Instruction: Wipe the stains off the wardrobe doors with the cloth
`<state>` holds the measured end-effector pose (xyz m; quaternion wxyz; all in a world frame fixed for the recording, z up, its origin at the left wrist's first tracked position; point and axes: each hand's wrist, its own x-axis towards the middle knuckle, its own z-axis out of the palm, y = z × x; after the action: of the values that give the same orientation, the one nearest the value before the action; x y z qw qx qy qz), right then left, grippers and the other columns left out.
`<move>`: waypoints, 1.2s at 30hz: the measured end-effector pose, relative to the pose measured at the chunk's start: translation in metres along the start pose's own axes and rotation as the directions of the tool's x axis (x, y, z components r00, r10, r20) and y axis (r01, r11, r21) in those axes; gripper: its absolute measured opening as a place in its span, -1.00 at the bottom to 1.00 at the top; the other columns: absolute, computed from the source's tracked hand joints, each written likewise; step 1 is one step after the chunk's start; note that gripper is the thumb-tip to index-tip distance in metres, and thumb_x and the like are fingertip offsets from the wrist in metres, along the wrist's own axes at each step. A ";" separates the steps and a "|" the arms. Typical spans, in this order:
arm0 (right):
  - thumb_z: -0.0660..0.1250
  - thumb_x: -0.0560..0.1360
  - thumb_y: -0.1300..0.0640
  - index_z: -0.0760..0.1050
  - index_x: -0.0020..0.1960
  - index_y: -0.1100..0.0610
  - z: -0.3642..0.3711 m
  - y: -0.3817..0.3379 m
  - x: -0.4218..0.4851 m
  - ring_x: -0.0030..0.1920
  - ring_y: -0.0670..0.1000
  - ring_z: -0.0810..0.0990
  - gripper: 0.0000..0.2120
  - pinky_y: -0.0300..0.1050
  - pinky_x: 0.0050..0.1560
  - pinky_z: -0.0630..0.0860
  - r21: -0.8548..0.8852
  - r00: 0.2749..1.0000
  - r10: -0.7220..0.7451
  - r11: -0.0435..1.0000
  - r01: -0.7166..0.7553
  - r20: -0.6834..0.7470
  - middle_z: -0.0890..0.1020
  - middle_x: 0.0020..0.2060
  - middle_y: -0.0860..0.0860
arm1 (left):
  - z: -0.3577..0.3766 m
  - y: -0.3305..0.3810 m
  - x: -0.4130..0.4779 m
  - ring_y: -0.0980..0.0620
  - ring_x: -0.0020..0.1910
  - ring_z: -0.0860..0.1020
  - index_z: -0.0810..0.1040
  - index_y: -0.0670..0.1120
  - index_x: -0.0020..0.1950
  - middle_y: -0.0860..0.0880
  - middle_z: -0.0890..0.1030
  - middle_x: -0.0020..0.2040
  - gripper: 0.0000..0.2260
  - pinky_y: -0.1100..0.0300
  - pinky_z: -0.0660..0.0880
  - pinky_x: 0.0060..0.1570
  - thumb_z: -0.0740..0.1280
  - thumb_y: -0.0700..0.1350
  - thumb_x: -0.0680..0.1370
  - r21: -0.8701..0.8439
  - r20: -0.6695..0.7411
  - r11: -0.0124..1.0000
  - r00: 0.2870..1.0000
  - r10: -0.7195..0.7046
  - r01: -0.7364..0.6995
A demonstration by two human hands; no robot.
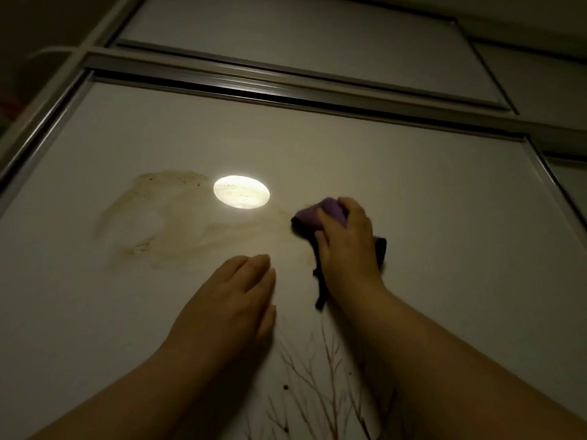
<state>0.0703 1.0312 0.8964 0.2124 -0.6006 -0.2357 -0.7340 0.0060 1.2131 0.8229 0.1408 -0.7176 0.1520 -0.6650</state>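
Head view is looking up along a pale, smooth wardrobe door (444,233), with two bare forearms reaching in from the bottom edge. Between the forearms, a thin brown branch pattern (317,376) is showing on the panel, printed as fine twigs with a few dark dots.

Just above it, the left hand (236,300) is lying flat against the door. Its fingers are stretching straight and close together, and it is holding nothing.

To its right and slightly farther up, the right hand (347,246) is curling its fingers over a bunched purple cloth (309,214) and pressing it to the panel. The cloth is looking soft and crumpled. Its rounded bundle is sticking out past the fingertips toward the left, while a darker loose end is hanging down beside the wrist.

The bundle is sitting at the right-hand end of a broad yellowish-brown stain (178,223). The stain is spreading leftward in smeared, curving streaks, with a darker outline and small specks along its upper and lower edges. The left hand is resting just below the stain's lower edge.

Above the stain's middle, a bright oval glare (241,192) is reflecting off the glossy surface.

Farther up, a brushed metal frame (254,87) is running along the door's top and left side. Beyond it, plain pale upper panels (286,36) are sitting in similar narrow metal edging.
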 end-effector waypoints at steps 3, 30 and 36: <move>0.25 0.63 0.11 0.48 0.41 0.10 -0.011 0.015 -0.030 0.38 0.15 0.36 -0.65 0.03 0.38 0.35 -0.008 0.989 -0.140 0.990 0.141 0.045 0.41 0.40 0.12 | -0.002 0.000 0.000 -0.09 0.13 0.50 0.52 -0.13 0.21 -0.11 0.57 0.18 -0.53 0.06 0.49 0.04 0.08 0.07 0.46 -0.015 0.025 1.000 1.000 -0.006 0.006; 0.30 0.61 0.07 0.44 0.29 0.01 -0.024 0.042 0.042 -0.04 -0.13 0.53 -0.74 -0.57 -0.19 0.38 0.044 0.967 0.216 0.976 -0.212 -0.133 0.41 0.15 -0.03 | -0.004 0.003 0.004 -0.10 0.03 0.57 0.56 -0.10 0.18 -0.10 0.61 0.13 -0.58 -0.20 0.25 0.26 0.10 0.01 0.44 0.087 0.068 0.996 0.997 -0.036 0.030; 0.32 0.57 0.16 0.54 0.33 0.07 -0.004 -0.019 -0.048 0.30 0.13 0.38 -0.67 -0.02 0.29 0.35 0.110 0.968 -0.239 0.967 0.230 0.074 0.47 0.33 0.14 | -0.006 0.005 0.003 -0.10 0.06 0.56 0.56 -0.06 0.15 -0.06 0.60 0.10 -0.59 -0.25 0.11 0.33 0.07 0.02 0.45 0.067 0.075 0.996 0.995 -0.062 0.057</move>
<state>0.0646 1.0457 0.8473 0.1434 -0.5882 -0.3509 -0.7144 -0.0001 1.2068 0.8240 0.1496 -0.7419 0.1035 -0.6453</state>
